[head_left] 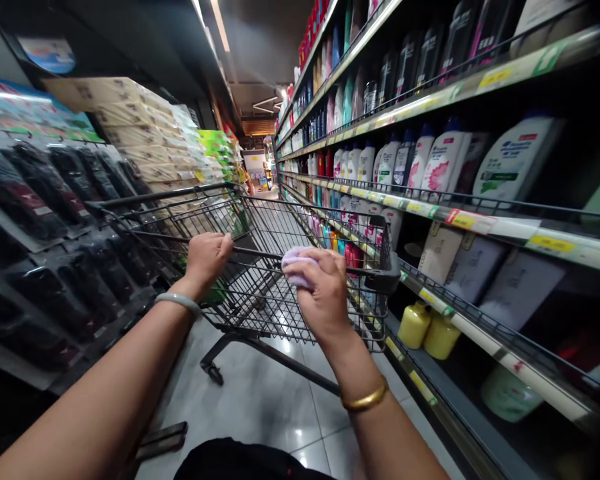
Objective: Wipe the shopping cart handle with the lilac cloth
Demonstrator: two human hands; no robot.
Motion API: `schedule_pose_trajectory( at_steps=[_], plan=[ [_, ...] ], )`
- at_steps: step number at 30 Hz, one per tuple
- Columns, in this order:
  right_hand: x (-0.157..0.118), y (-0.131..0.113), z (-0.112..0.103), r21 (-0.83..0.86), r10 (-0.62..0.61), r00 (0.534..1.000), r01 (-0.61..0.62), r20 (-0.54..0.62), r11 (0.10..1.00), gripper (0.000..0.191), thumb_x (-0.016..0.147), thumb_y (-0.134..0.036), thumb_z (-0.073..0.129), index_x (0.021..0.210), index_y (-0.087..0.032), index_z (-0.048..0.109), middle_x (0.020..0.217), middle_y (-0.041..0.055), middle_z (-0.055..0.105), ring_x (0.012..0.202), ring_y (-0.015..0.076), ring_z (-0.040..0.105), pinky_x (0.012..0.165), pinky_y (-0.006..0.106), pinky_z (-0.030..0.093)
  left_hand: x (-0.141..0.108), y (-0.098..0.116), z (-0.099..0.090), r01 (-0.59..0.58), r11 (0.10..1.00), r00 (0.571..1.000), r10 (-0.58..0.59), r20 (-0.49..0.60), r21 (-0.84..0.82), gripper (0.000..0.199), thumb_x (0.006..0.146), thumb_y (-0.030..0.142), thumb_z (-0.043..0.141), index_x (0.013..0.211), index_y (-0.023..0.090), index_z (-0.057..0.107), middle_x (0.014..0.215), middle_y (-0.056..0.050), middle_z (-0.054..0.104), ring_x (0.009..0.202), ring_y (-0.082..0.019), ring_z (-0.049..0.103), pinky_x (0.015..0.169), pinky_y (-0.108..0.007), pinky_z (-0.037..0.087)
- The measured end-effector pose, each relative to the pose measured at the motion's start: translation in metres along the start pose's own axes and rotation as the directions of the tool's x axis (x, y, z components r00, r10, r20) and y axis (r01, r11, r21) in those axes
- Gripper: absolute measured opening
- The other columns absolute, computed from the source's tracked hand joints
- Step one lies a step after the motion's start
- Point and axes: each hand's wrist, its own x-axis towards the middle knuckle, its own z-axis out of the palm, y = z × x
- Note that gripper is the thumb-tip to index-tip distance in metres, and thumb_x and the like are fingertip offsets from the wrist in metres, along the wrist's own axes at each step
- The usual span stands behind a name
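Note:
A black wire shopping cart [391, 267] stands in front of me, angled across the aisle. My left hand [209, 257], with a pale bangle on the wrist, is closed around the cart's handle bar [255, 253]. Farther right along the same bar, my right hand [325, 287] is wrapped around a bunched lavender cloth [295, 261]. The cloth lies against the bar, and the fingers cover part of it. Through the wire mesh I see the tiled floor.
Close on the right run shelves [485, 223] of shampoo bottles [445, 160], with yellow bottles [414, 325] lower down. Dark packaged goods [40, 193] hang on the left, before stacked cartons [130, 127]. The tiled aisle [295, 427] stretches ahead.

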Motion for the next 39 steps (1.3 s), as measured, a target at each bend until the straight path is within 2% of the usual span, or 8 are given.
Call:
schedule_pose_trajectory(
  at_steps=[4, 7, 11, 20, 25, 31, 36, 39],
  plan=[
    [0.014, 0.002, -0.021, -0.06, -0.006, 0.988, -0.003, -0.155, 0.998, 0.032, 0.089, -0.003, 0.062, 0.093, -0.03, 0.08, 0.111, 0.0041, 0.071, 0.115, 0.0246, 0.059, 0.108, 0.049, 0.049, -0.002, 0.036, -0.016, 0.027, 0.999, 0.991, -0.029, -0.128, -0.018, 0.047, 0.101, 0.042, 0.04, 0.097, 0.025, 0.084, 0.109, -0.009, 0.081, 0.111, -0.031, 0.067, 0.107, -0.049, 0.037],
    [0.011, 0.009, -0.016, -0.128, -0.025, 0.997, 0.015, -0.074, 0.992, 0.033, 0.086, -0.002, 0.062, 0.094, -0.028, 0.08, 0.116, 0.0041, 0.073, 0.116, 0.0261, 0.056, 0.108, 0.049, 0.048, -0.008, 0.093, -0.02, -0.105, 0.97, 0.991, 0.082, -0.109, -0.221, 0.048, 0.106, 0.043, 0.038, 0.112, 0.023, 0.082, 0.113, -0.008, 0.081, 0.107, -0.025, 0.068, 0.099, -0.042, 0.044],
    [-0.007, 0.01, 0.001, -0.156, -0.103, 0.993, 0.109, 0.05, 0.982, 0.031, 0.088, -0.005, 0.062, 0.097, -0.029, 0.081, 0.119, 0.0031, 0.074, 0.117, 0.0263, 0.052, 0.109, 0.045, 0.047, -0.02, 0.15, -0.011, -0.158, 0.971, 0.986, 0.164, 0.021, -0.178, 0.053, 0.107, 0.039, 0.04, 0.072, 0.021, 0.076, 0.077, -0.007, 0.077, 0.08, -0.023, 0.067, 0.09, -0.042, 0.042],
    [-0.054, 0.024, 0.005, -0.391, -0.253, 0.946, 0.316, 0.204, 0.864, 0.024, 0.1, -0.014, 0.06, 0.097, -0.027, 0.08, 0.115, 0.0023, 0.077, 0.119, 0.0248, 0.05, 0.099, 0.04, 0.041, -0.029, 0.159, 0.004, -0.067, 0.984, 0.988, 0.043, -0.145, -0.164, 0.056, 0.106, 0.037, 0.04, 0.066, 0.02, 0.076, 0.068, -0.007, 0.072, 0.075, -0.022, 0.063, 0.081, -0.044, 0.034],
    [-0.039, 0.019, -0.012, -0.399, -0.249, 0.766, 0.548, 0.592, 0.735, 0.019, 0.103, -0.024, 0.063, 0.09, -0.025, 0.076, 0.109, 0.003, 0.077, 0.116, 0.0239, 0.052, 0.086, 0.04, 0.035, -0.03, 0.161, 0.002, -0.069, 0.977, 0.989, 0.039, -0.146, -0.204, 0.054, 0.106, 0.036, 0.041, 0.072, 0.017, 0.08, 0.071, -0.01, 0.074, 0.079, -0.024, 0.066, 0.082, -0.044, 0.033],
    [-0.021, 0.022, -0.026, -0.369, -0.303, 0.65, 0.688, 0.697, 0.625, 0.02, 0.106, -0.024, 0.058, 0.104, -0.024, 0.077, 0.131, 0.0043, 0.073, 0.124, 0.0266, 0.05, 0.087, 0.042, 0.034, -0.032, 0.157, -0.005, -0.056, 0.97, 0.994, 0.033, -0.1, -0.236, 0.054, 0.105, 0.036, 0.041, 0.078, 0.016, 0.082, 0.079, -0.013, 0.077, 0.084, -0.026, 0.067, 0.084, -0.045, 0.034],
    [-0.048, 0.022, -0.025, -0.127, -0.236, 0.355, 0.753, 0.905, 0.646, 0.018, 0.102, -0.026, 0.065, 0.09, -0.023, 0.078, 0.115, 0.007, 0.075, 0.109, 0.0241, 0.055, 0.081, 0.039, 0.037, -0.036, 0.146, -0.014, -0.077, 0.975, 0.996, 0.068, -0.054, -0.209, 0.058, 0.107, 0.037, 0.035, 0.08, 0.015, 0.082, 0.084, -0.015, 0.079, 0.088, -0.027, 0.07, 0.083, -0.045, 0.035],
    [-0.035, 0.009, -0.031, -0.142, -0.29, 0.4, 0.765, 0.869, 0.629, 0.016, 0.102, -0.026, 0.064, 0.094, -0.023, 0.078, 0.123, 0.0069, 0.074, 0.112, 0.0241, 0.055, 0.083, 0.039, 0.039, -0.039, 0.139, -0.02, -0.08, 0.974, 0.996, 0.072, -0.044, -0.211, 0.06, 0.107, 0.038, 0.034, 0.079, 0.015, 0.082, 0.085, -0.016, 0.079, 0.088, -0.027, 0.07, 0.082, -0.045, 0.035]
  ],
)
